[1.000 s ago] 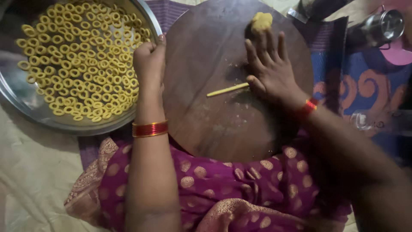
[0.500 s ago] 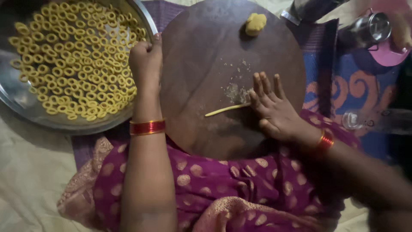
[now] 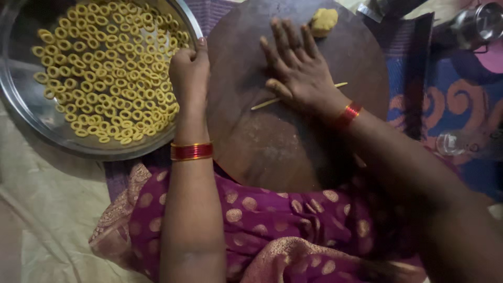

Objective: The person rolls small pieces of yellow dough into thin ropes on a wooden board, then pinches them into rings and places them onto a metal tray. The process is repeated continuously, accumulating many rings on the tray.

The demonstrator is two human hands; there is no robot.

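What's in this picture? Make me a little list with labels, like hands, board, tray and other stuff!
Left hand: loosely curled at the steel tray's rim
Right hand: flat, palm down, on a thin dough strand
Board: round, dark wood
Tray contents: many small yellow dough rings
Dough lump: yellow, at the board's far edge
Wrists: red bangles
Lap: purple cloth with gold dots

- No packages, labels, signs or screens show in this view.
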